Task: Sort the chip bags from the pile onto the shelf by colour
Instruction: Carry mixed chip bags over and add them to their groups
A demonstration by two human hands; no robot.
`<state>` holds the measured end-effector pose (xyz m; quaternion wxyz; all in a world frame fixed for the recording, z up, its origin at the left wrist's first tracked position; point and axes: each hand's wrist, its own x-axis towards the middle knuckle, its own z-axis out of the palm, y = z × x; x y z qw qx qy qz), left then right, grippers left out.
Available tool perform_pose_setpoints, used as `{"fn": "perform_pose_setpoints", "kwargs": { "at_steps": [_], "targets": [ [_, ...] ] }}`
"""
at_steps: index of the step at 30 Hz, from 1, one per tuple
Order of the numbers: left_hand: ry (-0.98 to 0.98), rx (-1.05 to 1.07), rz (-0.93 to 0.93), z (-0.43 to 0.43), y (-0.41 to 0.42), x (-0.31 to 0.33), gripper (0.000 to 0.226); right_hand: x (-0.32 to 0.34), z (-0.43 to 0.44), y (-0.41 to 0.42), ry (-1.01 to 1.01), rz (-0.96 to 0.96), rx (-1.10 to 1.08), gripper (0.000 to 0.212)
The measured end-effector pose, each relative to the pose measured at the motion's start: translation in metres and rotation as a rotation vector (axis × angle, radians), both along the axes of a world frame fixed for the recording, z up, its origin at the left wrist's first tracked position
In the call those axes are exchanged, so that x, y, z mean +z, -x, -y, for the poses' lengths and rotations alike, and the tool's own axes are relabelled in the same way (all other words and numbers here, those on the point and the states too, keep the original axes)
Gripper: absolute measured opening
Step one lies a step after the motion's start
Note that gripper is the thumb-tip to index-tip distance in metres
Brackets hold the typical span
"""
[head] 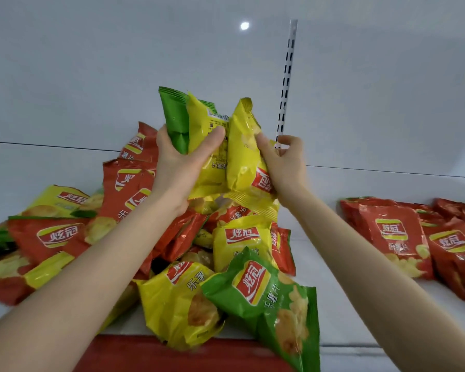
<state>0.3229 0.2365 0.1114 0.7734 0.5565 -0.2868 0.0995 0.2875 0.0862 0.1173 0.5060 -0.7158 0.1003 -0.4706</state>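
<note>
The setting is a shop. A white display shelf (38, 167) spans the frame. A slotted upright (287, 76) rises at upper right. Identical branded chip bags (395, 237) lie centre and right. A red edge strip (145, 355) runs along the bottom.

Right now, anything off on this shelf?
The left hand grips a green foil chip bag together with a yellow foil chip bag, mixing colours. The right hand holds a second yellow bag. Another green chip bag at the pile's front hangs over the white shelf's edge.
</note>
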Motion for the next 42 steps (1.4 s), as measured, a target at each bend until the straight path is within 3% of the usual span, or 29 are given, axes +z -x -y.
{"fn": "perform_pose_setpoints", "kwargs": {
  "at_steps": [4,6,12,18,20,23,25,33,36,38,42],
  "targets": [
    [-0.115,0.023,0.035,-0.009,0.008,-0.004,0.13,-0.004,-0.02,-0.002,0.014,0.043,-0.012,0.055],
    [-0.134,0.003,-0.012,-0.014,0.01,-0.006,0.135,-0.004,-0.029,0.001,0.007,0.047,-0.004,0.055],
    [-0.051,-0.02,-0.135,-0.034,0.016,-0.009,0.085,0.002,-0.045,0.026,0.003,0.004,0.119,0.047],
    [-0.023,-0.073,-0.205,-0.054,0.016,-0.012,0.079,-0.012,-0.05,0.078,0.025,-0.05,0.149,0.029],
    [-0.026,-0.093,-0.219,-0.065,0.019,-0.014,0.079,-0.031,-0.038,0.099,0.185,-0.205,-0.014,0.028],
    [-0.028,-0.123,-0.224,-0.083,0.023,-0.018,0.077,-0.069,-0.014,0.119,0.396,-0.867,-0.291,0.062],
    [-0.035,-0.134,-0.206,-0.092,0.027,-0.021,0.071,-0.093,-0.013,0.125,0.364,-1.105,-0.337,0.077],
    [-0.052,-0.196,-0.161,-0.094,0.055,-0.028,0.085,-0.112,-0.024,0.137,-0.152,-0.516,-0.268,0.063],
    [-0.029,-0.217,-0.089,-0.076,0.073,-0.026,0.082,-0.102,-0.009,0.179,-0.227,-0.306,-0.236,0.025],
    [-0.032,-0.234,-0.047,-0.056,0.088,-0.026,0.08,-0.094,0.004,0.218,-0.238,-0.247,-0.216,0.009],
    [-0.048,-0.318,0.024,0.008,0.132,-0.033,0.083,-0.094,0.043,0.299,-0.207,-0.255,-0.321,0.016]
  ]
}}
